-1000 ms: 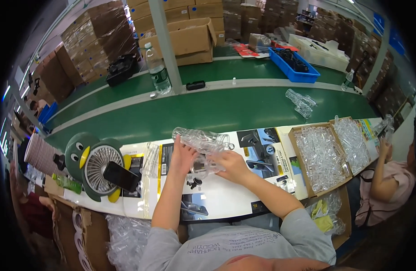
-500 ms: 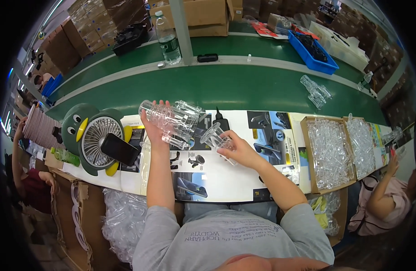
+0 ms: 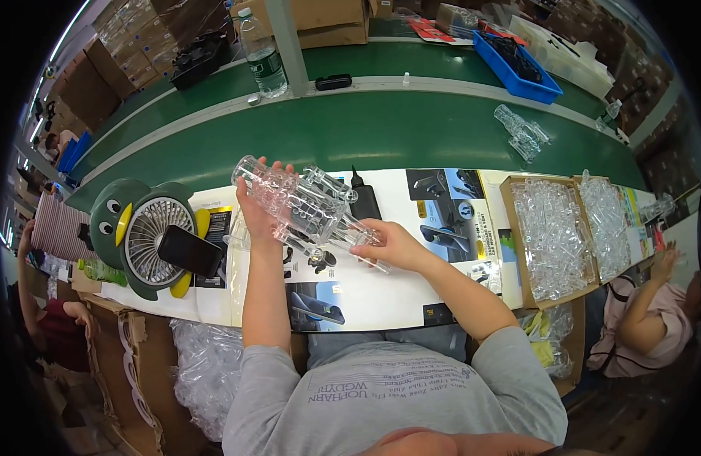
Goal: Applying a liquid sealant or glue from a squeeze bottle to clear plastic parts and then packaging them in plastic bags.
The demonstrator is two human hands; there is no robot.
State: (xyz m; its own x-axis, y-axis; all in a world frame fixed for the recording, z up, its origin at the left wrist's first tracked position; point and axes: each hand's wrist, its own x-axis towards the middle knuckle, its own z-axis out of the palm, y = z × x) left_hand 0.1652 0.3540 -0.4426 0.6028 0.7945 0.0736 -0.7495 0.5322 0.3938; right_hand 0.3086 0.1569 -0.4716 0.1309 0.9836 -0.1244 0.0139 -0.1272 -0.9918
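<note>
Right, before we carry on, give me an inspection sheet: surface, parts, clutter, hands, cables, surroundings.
Surface: white table top with printed panels; green work surface beyond.
Parts: clear plastic cluster and clear flared piece in hand; an open cardboard box of clear pieces at right.
Clutter: penguin-shaped fan, with a dark phone against its front; black object beyond the cluster, kind unclear.
Hands: left hand grips the cluster; right hand holds the flared piece at its near right end. Contact between pieces can't be told.
Cables: nothing seen.
Surroundings: co-worker at right; clear bottle and blue tray across the table.
</note>
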